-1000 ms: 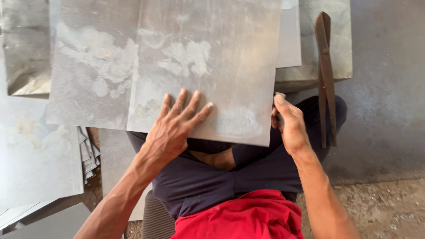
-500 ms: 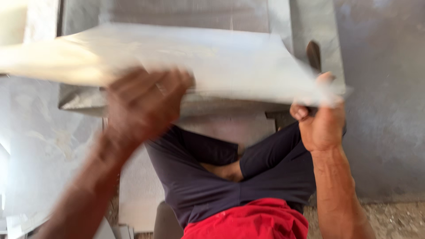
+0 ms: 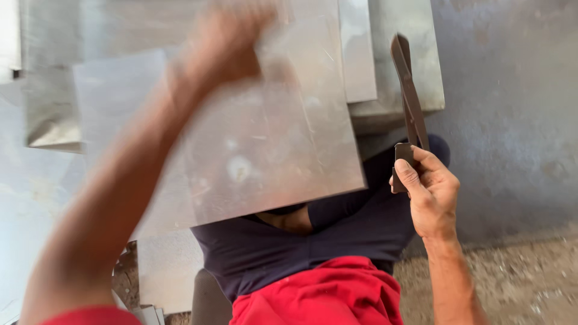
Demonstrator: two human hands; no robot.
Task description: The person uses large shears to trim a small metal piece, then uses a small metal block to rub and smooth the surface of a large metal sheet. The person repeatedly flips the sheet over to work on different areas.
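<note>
A grey concrete floor (image 3: 512, 120) with pale blotches fills the right side of the frame. Along the lower right it gives way to rough, sandy ground (image 3: 524, 283) strewn with small grit. Soft, even daylight falls across everything, casting no hard shadows.

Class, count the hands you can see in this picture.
2: the left hand, blurred, on the metal sheet at top; the right hand gripping the shears at right.

One view only, from the person's head, looking steeply down and close over the lap (image 3: 301, 241), the metal sheets (image 3: 271, 138) ahead and the floor (image 3: 512, 150) at right.
</note>
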